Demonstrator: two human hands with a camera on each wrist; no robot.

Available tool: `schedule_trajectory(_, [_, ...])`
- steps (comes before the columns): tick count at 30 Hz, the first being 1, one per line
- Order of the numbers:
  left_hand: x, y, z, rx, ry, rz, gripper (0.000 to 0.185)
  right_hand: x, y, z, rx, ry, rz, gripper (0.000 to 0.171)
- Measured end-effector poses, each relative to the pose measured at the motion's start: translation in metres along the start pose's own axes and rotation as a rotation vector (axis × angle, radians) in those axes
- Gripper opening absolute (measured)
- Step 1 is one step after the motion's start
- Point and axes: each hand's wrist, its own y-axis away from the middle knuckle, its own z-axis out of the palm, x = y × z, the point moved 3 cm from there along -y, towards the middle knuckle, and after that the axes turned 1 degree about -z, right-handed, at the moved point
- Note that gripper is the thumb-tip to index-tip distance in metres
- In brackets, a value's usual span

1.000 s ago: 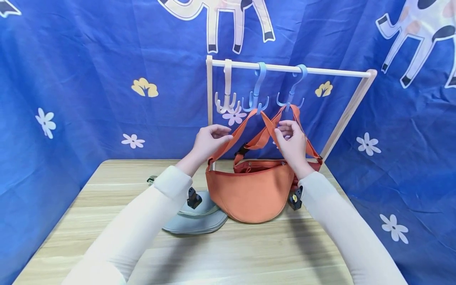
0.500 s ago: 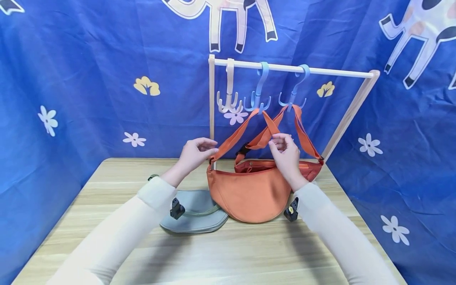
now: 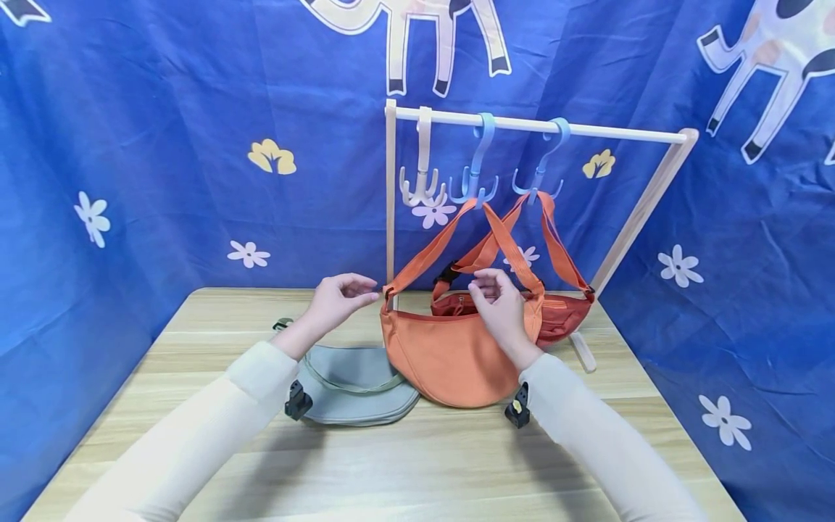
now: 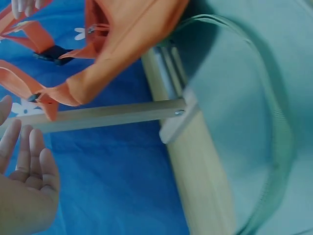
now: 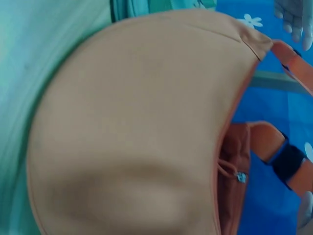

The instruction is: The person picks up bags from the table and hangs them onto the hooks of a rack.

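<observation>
An orange crescent bag (image 3: 443, 359) hangs by its strap (image 3: 430, 250) from the middle blue hook (image 3: 474, 190), and its bottom rests on the table. My left hand (image 3: 342, 296) hovers just left of the strap's lower end, fingers relaxed and empty; the left wrist view shows the left hand (image 4: 27, 181) with straight fingers. My right hand (image 3: 499, 301) floats in front of the bag's top edge, fingers loosely curled and holding nothing. The bag (image 5: 137, 127) fills the right wrist view. A darker red bag (image 3: 564, 315) hangs behind it from the right blue hook (image 3: 538, 187).
A grey-green bag (image 3: 352, 384) lies flat on the wooden table (image 3: 391, 464), left of the orange bag. The wooden rack's rail (image 3: 607, 132) also carries an empty white hook (image 3: 422, 192). Blue patterned cloth hangs behind and beside the table.
Both hands have come down from the orange bag's strap and let go of it. The bag now hangs from the blue hook on its own.
</observation>
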Motion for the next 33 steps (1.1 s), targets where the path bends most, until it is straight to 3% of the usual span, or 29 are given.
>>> schedule_trajectory(5, [-0.016,0.013,-0.002,-0.039,0.022,-0.010,0.026,0.004,0.012,0.013,-0.040,-0.005,0.033,0.021])
schedule_trajectory(14, [-0.034,0.030,-0.006,-0.049,0.001,-0.083,0.025,0.006,0.034,0.039,-0.114,-0.020,0.074,0.021])
schedule_trajectory(18, [-0.041,0.036,-0.008,-0.054,-0.002,-0.084,0.025,0.007,0.042,0.051,-0.158,-0.075,0.078,0.022])
schedule_trajectory(29, [-0.061,0.048,-0.013,-0.123,0.025,-0.078,0.025,-0.026,0.065,0.069,-0.261,-0.115,0.133,0.022])
schedule_trajectory(33, [-0.060,0.053,-0.015,-0.162,0.047,-0.090,0.027,-0.017,0.072,0.082,-0.306,-0.142,0.150,0.022])
